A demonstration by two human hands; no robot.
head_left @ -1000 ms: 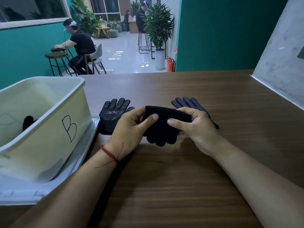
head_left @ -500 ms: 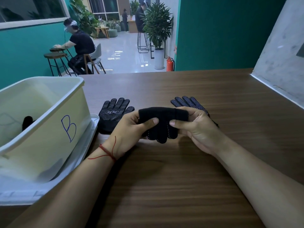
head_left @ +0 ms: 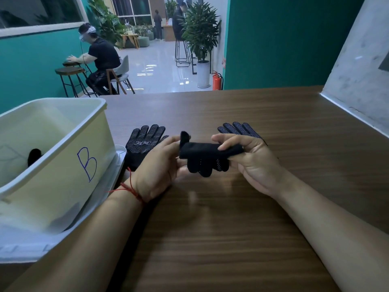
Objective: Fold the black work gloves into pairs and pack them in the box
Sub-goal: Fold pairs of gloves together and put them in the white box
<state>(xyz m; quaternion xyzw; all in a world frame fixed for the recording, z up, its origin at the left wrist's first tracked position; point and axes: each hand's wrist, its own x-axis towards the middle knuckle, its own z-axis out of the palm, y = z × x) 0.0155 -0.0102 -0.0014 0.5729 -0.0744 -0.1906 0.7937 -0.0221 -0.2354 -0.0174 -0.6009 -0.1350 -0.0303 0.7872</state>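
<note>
I hold a folded pair of black work gloves (head_left: pixel 205 157) just above the wooden table (head_left: pixel 221 228), at the centre. My right hand (head_left: pixel 250 161) grips its right end, fingers curled over the top. My left hand (head_left: pixel 160 165) holds its left end from the side, where one glove finger sticks up. A loose black dotted glove (head_left: pixel 145 142) lies flat behind my left hand. Another glove (head_left: pixel 240 128) lies behind my right hand, mostly hidden. The cream box marked B (head_left: pixel 63 165) stands at the left, with something black (head_left: pixel 34 155) inside.
The box sits on a white lid or tray (head_left: pixel 63 234) at the table's left edge. A grey wall (head_left: pixel 357 81) borders the table on the right. Beyond the far edge, a person sits at a small round table, with stools and a potted plant behind.
The folded pair has been lifted a little and tilted. My right fingers now wrap over its top, and my left hand has turned edge-on at its left end.
</note>
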